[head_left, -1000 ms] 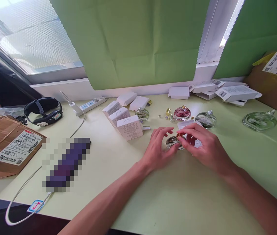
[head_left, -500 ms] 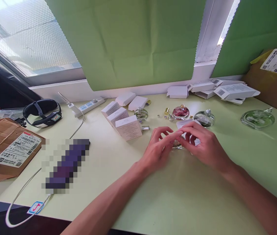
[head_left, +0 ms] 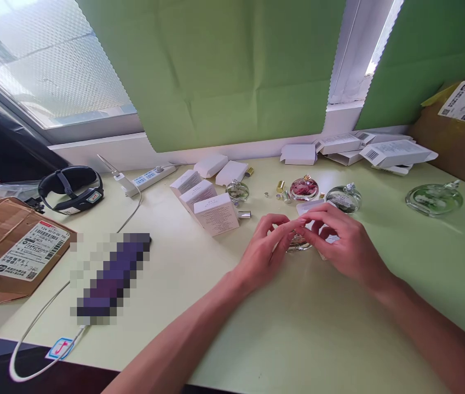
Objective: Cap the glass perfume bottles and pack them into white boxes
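Pale table fills most of the view. Green blind hangs behind it. Left end: brown carton with white shipping label. Far right corner: second carton, also labelled.

Right hand and left hand meet right of centre, above the table. Fingers of both are bent, tips drawn together over the top of a clear glass bottle. Cannot tell whether either hand grips the bottle or pinches a small part at its neck; the fingers cover that spot. Bottle sits between the hands, mostly hidden; only its lower portion shows.

Pile of white boxes lies against the wall, beside the second carton. Dark pixelated object on the left side, cable at its near end. Black headset just behind the brown carton. Three printed boxes stand in a row left of the hands; nearest box is fully visible.

Green-tinted bottle well to the right. Silver-topped bottle and red bottle beyond the hands. Gold cap just left of the red bottle.
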### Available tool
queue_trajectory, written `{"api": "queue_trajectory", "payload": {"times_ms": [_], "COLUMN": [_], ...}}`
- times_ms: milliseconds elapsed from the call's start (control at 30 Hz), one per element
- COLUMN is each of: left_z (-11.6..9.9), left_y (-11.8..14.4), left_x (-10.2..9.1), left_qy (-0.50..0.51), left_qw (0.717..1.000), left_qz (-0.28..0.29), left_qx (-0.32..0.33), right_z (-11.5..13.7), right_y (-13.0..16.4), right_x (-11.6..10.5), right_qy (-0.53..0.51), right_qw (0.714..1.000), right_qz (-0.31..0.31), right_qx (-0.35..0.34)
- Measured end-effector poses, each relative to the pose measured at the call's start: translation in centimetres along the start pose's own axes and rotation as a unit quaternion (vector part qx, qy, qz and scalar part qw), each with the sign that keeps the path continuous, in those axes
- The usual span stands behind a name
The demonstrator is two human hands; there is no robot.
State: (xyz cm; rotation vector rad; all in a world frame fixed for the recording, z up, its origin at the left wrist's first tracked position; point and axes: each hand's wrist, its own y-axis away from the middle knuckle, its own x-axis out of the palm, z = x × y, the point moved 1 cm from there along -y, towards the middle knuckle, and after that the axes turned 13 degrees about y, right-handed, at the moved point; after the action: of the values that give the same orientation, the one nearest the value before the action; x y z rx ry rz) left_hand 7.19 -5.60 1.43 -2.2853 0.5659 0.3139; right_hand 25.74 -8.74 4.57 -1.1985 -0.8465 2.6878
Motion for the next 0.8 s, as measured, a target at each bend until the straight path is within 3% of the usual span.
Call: {"api": "queue_trajectory", "payload": {"times_ms": [800], "left_z": [-0.13], "left_y": [-0.28], "left_x": [-0.14], "left_qy": [-0.026], "left_qw": [1.0], "left_qz": [-0.006], "left_qx": [0.003], "right_z": [-0.92], "right_y": [-0.24], "right_x": [-0.16], "right_qy": [-0.153], "right_qw": [0.977], "right_qz": [0.09], "right_qx": [0.118]}}
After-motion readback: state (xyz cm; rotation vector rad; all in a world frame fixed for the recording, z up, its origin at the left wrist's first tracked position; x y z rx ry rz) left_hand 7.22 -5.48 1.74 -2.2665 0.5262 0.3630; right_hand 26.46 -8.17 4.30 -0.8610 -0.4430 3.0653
